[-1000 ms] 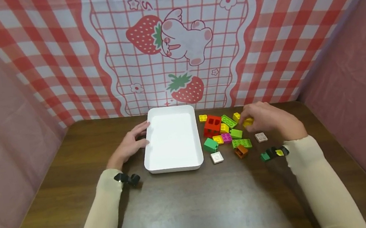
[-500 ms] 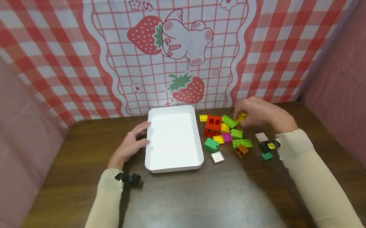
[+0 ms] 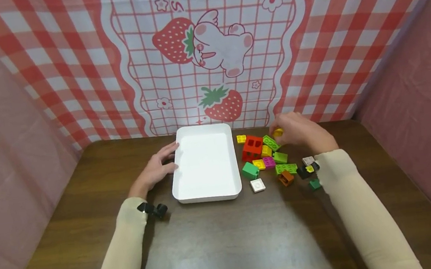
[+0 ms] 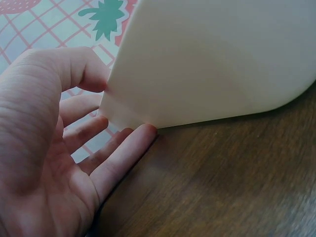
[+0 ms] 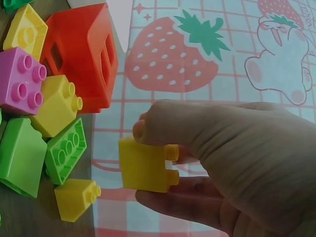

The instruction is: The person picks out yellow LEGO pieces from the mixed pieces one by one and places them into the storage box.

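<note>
In the head view my left hand (image 3: 157, 167) rests against the left side of a white tray (image 3: 176, 179). Its fingertips touch the outer wall of the tray (image 4: 197, 64) in the left wrist view, fingers loosely bent. Over the far right part of the brick pile, my right hand (image 3: 298, 129) pinches a yellow toy building brick (image 5: 143, 165) between thumb and fingers, its studs turned toward the palm. Below it lie a smaller yellow brick (image 5: 76, 198), a light green studded brick (image 5: 66, 150) and a red window-frame block (image 3: 252, 148).
Several more bricks lie right of the tray: a purple one (image 3: 269, 162), a green one (image 3: 250, 170), a brown one (image 3: 286, 178), a white square (image 3: 257, 185). A small green brick (image 3: 314, 184) sits near the right wrist camera. A strawberry-print cloth (image 3: 214, 54) hangs behind the table.
My right hand has moved left and slightly farther back with the yellow brick in its fingers. My left hand stays at the tray's side.
</note>
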`<state>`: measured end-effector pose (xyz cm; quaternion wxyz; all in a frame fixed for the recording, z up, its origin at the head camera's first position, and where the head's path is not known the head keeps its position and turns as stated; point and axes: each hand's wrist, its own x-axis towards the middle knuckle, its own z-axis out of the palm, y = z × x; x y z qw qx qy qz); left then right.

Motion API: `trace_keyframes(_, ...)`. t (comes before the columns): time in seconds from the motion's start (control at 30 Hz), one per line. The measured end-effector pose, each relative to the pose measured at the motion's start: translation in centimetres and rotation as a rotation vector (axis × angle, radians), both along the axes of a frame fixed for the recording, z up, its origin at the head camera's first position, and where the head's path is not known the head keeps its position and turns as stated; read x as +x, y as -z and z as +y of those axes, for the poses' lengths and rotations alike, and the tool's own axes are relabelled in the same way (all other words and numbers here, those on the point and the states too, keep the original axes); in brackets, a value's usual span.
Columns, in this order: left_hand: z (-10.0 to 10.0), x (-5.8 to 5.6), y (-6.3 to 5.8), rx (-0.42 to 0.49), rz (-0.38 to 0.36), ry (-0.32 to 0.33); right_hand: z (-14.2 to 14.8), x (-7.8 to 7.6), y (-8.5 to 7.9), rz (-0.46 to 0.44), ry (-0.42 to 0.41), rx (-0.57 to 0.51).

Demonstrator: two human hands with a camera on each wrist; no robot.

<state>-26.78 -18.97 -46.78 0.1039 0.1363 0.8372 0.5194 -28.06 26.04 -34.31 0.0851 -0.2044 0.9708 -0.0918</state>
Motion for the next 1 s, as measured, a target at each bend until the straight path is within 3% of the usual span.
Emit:
trace_keyframes(0.43, -0.1, 0.0, 0.1, -0.006, 0.003, -0.003, -1.1, -1.6, 1.2, 0.073, 0.039, -0.028)
trace_keyframes(1.0, 0.0, 0.1, 0.0, 0.003, 0.006, -0.005, -2.5, -3.7, 1.7, 0.046, 0.096, -0.090)
